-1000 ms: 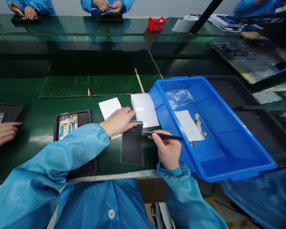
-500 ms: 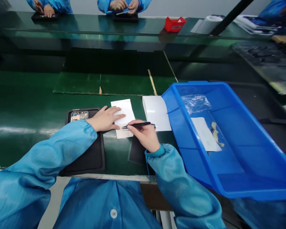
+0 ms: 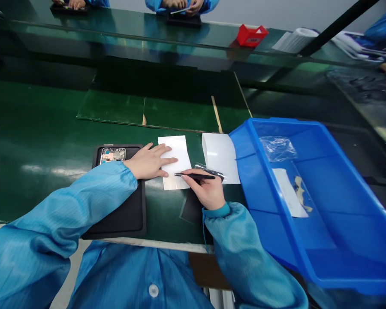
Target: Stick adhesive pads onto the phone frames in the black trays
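My left hand (image 3: pixel 151 162) lies flat with spread fingers on a white sheet of paper (image 3: pixel 176 146), which rests on the green table. In my right hand (image 3: pixel 209 191) is a pair of black tweezers (image 3: pixel 201 176), pinched between thumb and fingers. Their tips point left, at the lower part of the sheet, close to my left thumb. Whether anything is between the tips is too small to tell. Left of the sheet, partly under my left forearm, is a black tray (image 3: pixel 128 214) with an opened phone (image 3: pixel 112 155) showing its circuit board.
A large blue bin (image 3: pixel 312 193) at right holds clear plastic film (image 3: pixel 277 149) and white paper strips (image 3: pixel 287 193). A second white sheet (image 3: pixel 221 152) stands against its left side. Across the bench are a red box (image 3: pixel 251 36) and co-workers' hands (image 3: pixel 183 4).
The view has shifted, so the bench things appear slightly lower and farther right. My right hand has drawn a little to the right with the tweezers. My left hand stays on the sheet.
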Motion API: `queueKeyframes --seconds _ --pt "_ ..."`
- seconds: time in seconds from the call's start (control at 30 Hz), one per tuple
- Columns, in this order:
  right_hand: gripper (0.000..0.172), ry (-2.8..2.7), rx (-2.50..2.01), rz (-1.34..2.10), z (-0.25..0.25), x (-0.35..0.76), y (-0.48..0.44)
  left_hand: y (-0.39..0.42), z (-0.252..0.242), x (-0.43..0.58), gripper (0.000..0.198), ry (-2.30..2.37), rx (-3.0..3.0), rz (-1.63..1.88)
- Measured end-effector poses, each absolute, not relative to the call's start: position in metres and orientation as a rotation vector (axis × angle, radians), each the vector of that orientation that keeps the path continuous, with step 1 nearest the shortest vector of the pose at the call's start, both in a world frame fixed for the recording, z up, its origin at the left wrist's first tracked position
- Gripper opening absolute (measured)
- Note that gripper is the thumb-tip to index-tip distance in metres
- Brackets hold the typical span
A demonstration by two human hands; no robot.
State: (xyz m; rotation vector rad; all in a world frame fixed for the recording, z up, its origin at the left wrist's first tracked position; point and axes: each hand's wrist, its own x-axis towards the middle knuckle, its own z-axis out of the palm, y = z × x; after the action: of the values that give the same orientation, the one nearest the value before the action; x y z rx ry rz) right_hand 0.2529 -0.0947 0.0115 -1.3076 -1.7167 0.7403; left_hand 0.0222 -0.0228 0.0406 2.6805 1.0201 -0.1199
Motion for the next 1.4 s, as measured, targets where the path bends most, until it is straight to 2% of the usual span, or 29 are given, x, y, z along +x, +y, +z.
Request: queueKeyframes --seconds 0.57,0.8,0.87,1.07,1.4 --pt "0.009 -1.71 -1.301 0.738 0.011 0.253 -0.094 -0.022 0.037 0.021 0.059 1.015 2.672 -0.091" --pt "0.016 -1.345 -1.334 0.879 0.011 0.259 -0.096 -0.021 0.037 0.022 0.058 1.025 2.609 -0.08" --pt "0.018 -1.303 -1.322 0.878 0.016 0.26 -0.098 -0.022 0.042 0.021 0.054 1.025 2.567 -0.02" --pt "0.01 -1.398 -1.274 0.828 0.048 0.249 -0.111 -0.037 0.07 0.012 0.026 0.973 2.232 0.53" --pt "0.008 -1.492 -1.247 0.783 0.056 0.225 -0.12 -0.056 0.082 -0.002 0.005 0.842 1.999 0.537"
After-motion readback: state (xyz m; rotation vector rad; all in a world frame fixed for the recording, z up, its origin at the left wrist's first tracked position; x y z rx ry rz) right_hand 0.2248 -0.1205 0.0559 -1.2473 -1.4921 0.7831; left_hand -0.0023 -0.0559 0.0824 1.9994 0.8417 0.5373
